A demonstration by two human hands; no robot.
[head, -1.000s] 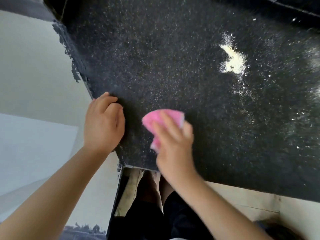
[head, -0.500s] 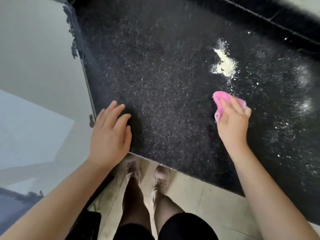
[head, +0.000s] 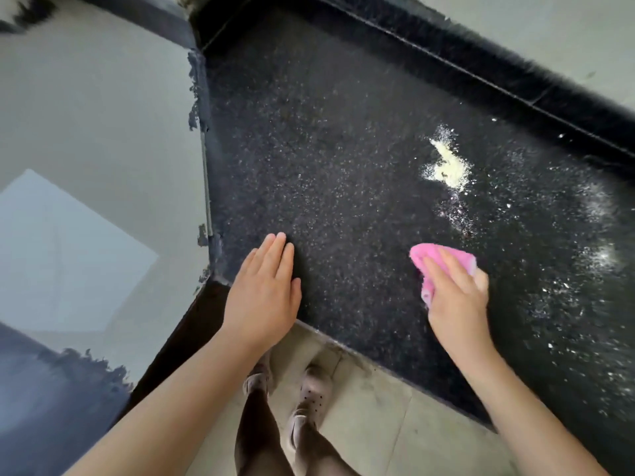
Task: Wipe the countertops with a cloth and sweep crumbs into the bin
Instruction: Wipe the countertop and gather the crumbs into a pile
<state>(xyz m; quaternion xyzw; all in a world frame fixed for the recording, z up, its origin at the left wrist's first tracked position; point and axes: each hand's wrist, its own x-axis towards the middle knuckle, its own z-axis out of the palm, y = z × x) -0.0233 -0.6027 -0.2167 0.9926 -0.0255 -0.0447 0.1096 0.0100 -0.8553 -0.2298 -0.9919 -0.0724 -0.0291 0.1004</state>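
Your right hand (head: 457,297) presses the pink cloth (head: 441,261) flat on the dark counter (head: 326,149), fingers spread over it and gripping it against the stone. Take the pale crumb pile (head: 446,163) as your landmark: the cloth lies nearer you than the pile, a little to its left, with a thin trail of powder running from the pile down toward it. Your left hand (head: 264,290) rests open, palm down and empty, well to the left of the pile, near the counter's front corner.

To do this stroke well, I would reach the cloth beyond the pile and draw it back toward you, not push into it; pushing would likely scatter the fine powder against the back ledge (head: 481,73). Keep the cloth flat and the pressure even, so the dust gathers ahead of its edge and does not smear. More loose specks lie to the right of the pile; sweep those inward to join it first. No bin shows here, so your open left hand, cupped at the front edge, looks like the readiest catcher.
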